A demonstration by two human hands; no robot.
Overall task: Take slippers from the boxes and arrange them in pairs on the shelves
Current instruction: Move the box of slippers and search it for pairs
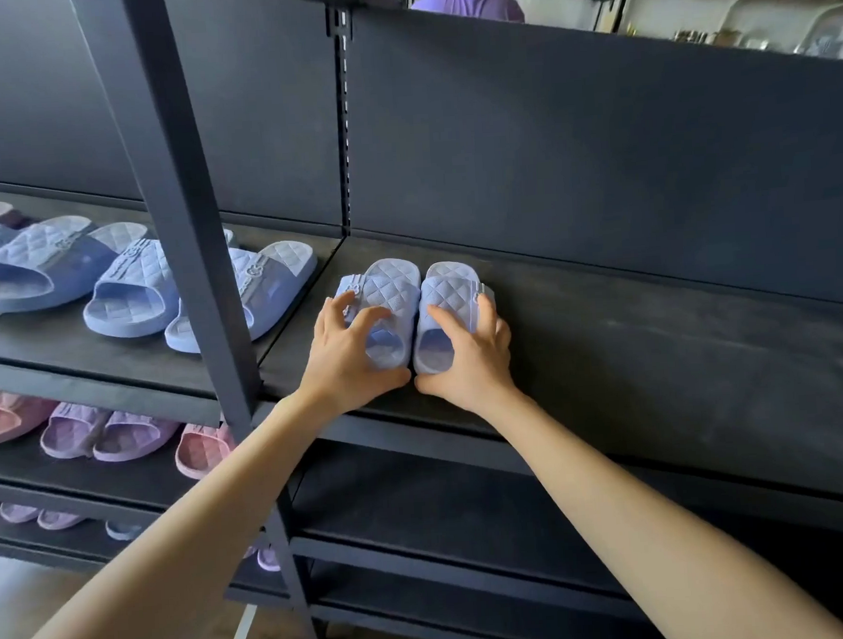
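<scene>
Two bays of a dark metal shelving unit [597, 160] fill the view, divided by a slanting upright post [194, 264]. The upper shelf [658, 354] of the right bay carries one pair of small quilted blue slippers near its left end. At the same level in the left bay lies a row of larger blue slippers [126, 288], set at an angle. Pink slippers [1, 414] and purple slippers [100, 432] occupy the lower left shelves. Beyond the top of the unit, far off, part of a person in a purple top [469, 0] is visible.

The pair under inspection stands side by side, inner edges touching, strap openings toward the near edge. The left hand [350, 353] has its grip on the left blue slipper [393, 289]: fingers curled over the strap, thumb against the near end. The right hand [471, 351] grips the right blue slipper [449, 288] likewise, fingers curled across the strap and down its right side. Both slippers rest flat on the shelf.
</scene>
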